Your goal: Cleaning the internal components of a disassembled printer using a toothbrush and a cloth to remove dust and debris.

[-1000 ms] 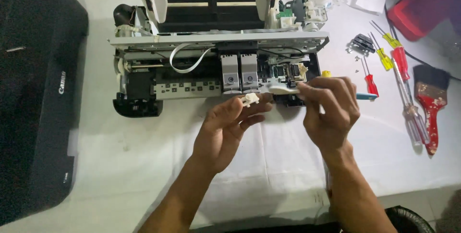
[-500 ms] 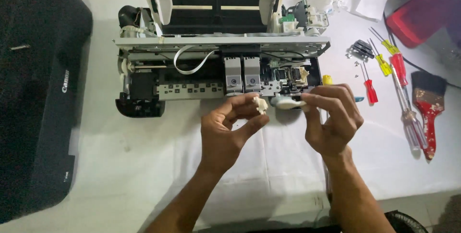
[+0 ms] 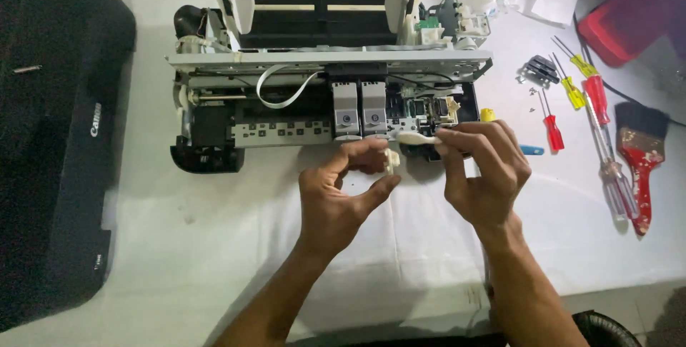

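At the worktop's centre, just below the stripped printer chassis [image 3: 329,97], the left hand [image 3: 343,197] pinches a small cream plastic piece [image 3: 391,160] while the right hand [image 3: 482,172] grips a pale swab-like stick [image 3: 418,138]. Best keep that piece steady and the strokes light. The stick's long axis runs nine to three, tip toward nine.
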